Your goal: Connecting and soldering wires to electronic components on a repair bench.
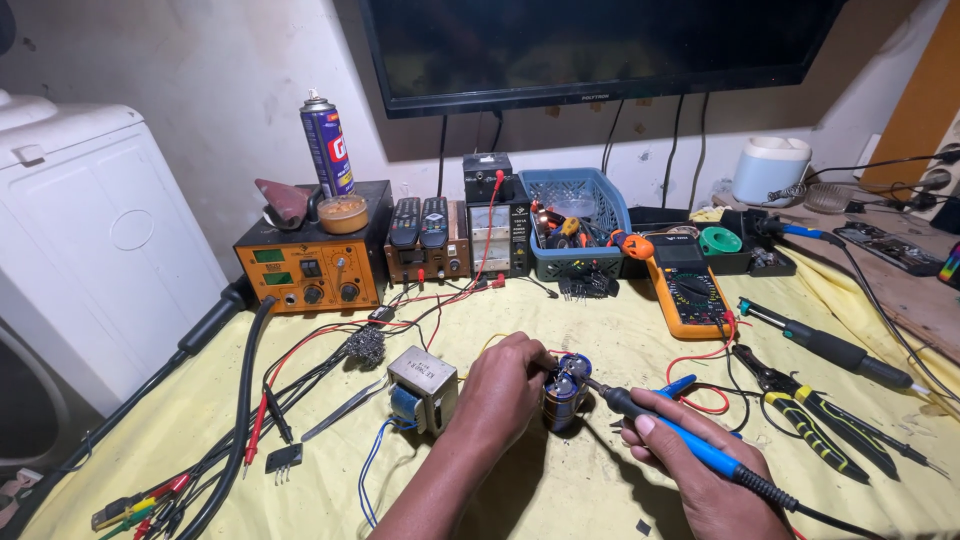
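On the yellow surface (600, 330) by a grey transformer (424, 388), the left hand (505, 385) was wrapped tight round a small dark capacitor block (566, 392), and the right hand (690, 470) gripped a blue soldering iron (665, 428), its tip touching the block's top; the joining looked under way, not finished

Bare forearms, seemingly no sleeves
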